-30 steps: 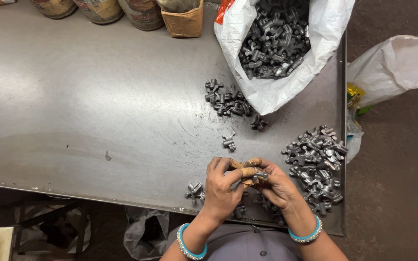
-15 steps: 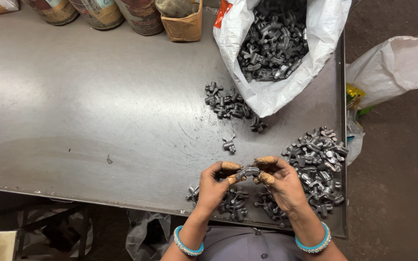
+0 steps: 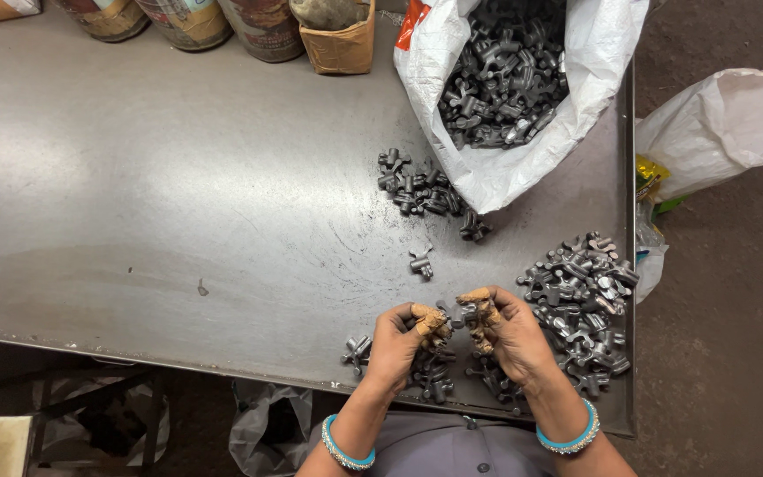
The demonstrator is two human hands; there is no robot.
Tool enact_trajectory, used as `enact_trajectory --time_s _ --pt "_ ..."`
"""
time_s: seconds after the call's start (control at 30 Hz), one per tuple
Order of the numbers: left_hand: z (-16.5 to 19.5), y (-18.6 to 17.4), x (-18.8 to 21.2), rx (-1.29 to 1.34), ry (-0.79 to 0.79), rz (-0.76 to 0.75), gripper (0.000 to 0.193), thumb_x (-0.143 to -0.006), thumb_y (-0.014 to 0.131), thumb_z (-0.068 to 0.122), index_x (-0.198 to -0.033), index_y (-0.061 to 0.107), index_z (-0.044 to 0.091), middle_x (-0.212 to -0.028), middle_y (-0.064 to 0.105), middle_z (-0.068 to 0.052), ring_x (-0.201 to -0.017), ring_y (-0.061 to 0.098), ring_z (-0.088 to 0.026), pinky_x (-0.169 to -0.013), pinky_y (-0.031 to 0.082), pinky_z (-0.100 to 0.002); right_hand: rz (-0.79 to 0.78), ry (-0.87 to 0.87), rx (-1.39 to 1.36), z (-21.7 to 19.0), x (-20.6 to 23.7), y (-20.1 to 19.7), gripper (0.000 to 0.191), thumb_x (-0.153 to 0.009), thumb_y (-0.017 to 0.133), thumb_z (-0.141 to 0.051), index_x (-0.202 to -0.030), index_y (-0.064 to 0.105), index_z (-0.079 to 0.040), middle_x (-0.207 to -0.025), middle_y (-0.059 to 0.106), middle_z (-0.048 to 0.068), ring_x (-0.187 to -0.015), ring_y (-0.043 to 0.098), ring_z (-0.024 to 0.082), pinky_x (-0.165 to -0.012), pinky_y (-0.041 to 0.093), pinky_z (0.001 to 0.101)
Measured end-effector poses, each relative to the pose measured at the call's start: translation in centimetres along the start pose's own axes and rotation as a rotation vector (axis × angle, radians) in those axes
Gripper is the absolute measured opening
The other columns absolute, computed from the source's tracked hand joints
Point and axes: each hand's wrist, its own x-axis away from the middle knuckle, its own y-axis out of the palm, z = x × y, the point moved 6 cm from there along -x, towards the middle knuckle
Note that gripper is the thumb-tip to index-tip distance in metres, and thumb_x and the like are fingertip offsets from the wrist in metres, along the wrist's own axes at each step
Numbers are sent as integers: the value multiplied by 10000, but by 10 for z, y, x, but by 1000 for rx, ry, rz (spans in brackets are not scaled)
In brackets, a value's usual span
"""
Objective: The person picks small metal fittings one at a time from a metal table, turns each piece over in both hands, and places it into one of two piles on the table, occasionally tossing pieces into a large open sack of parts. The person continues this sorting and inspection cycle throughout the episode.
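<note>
fingers: left hand [image 3: 399,340] and right hand [image 3: 509,334] each pinch a small dark part [image 3: 454,316], taped fingertips [image 3: 428,320] together on it | change: hands, joined a second ago, now apart (parts look separated) | around: sorted pile [image 3: 585,305] right, loose parts [image 3: 421,190] by sack [image 3: 523,97], on table [image 3: 178,203]

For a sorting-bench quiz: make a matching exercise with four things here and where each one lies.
Things:
1. white sack
2. cardboard box
3. lone metal part
4. large pile of parts

Places:
A. table's far edge, beside the tins
B. right of the right hand
C. far right of the table, open and full of parts
D. alone on bare table, beyond both hands

Pairs: 1-C, 2-A, 3-D, 4-B
</note>
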Motion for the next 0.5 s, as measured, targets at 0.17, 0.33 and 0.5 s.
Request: enact_trajectory --time_s 0.17,0.33,0.5 --pt "22 -1 8 -221 189 22 157 -865 752 27 -1003 735 -47 -911 766 -50 -845 705 -84 -774 582 -248 -84 4 120 -4 -4 10 359 -922 661 -279 -1157 636 -8 -809 692 48 -663 669 119 -553 575 257" --pt "39 -5 12 -458 265 105 145 -845 757 14 -982 752 -36 -901 793 -58 -846 721 -82 -787 586 -262 -116 -11 277 -5 -12 15 303 -922 709 -174 -1152 636 10 -849 686 50 -689 661 103 -548 571 244" --pt "50 -20 16 -552 368 166 111 -870 742 64 -949 751 -14 -884 797 -54 -805 715 -84 -756 575 -257 -100 89 384 -28 -34 14 287 -878 784 -128 -1049 599 8 -830 683 171 -588 594 185 -429 435 272"
